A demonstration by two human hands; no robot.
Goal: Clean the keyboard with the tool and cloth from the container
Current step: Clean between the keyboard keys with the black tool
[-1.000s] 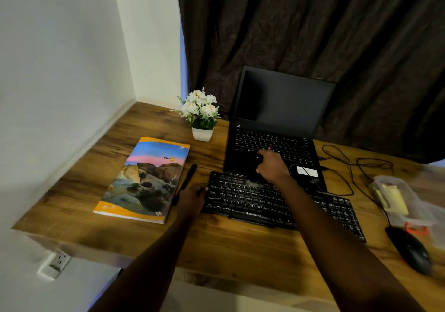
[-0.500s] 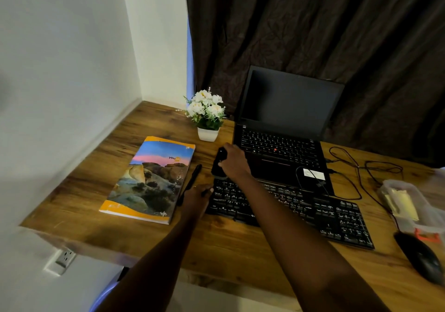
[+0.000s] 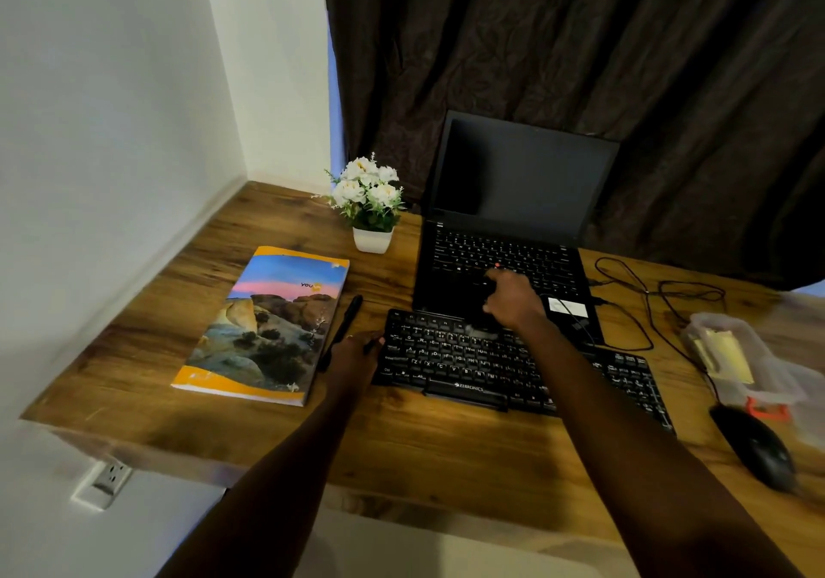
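Steadiness seemed the reason for the left hand (image 3: 357,356), which lay against the left end of the black external keyboard (image 3: 451,365) on the brown wooden surface (image 3: 446,452). Its fingers touched the edge, but whether they curled round it could not be told. That contact probably kept the keyboard from sliding while the other side worked. The right hand (image 3: 513,300) reached over the top row with its fingers curled round a small dark tool (image 3: 480,329), whose pale, blurred tip met the keys near the upper left. The low reach suited sweeping dust out from between the keys. The keyboard sat just in front of the open black laptop (image 3: 513,202), so the working hand hung over the laptop's palm rest. The clear plastic container (image 3: 777,372) stood well apart to the right, near the black mouse (image 3: 759,448), with the folded yellow cloth (image 3: 723,354) inside it, so wiping looked like a later step. The landscape-covered notebook (image 3: 268,323) and slim black pen (image 3: 346,325) lay to the left, clear of the brushing.
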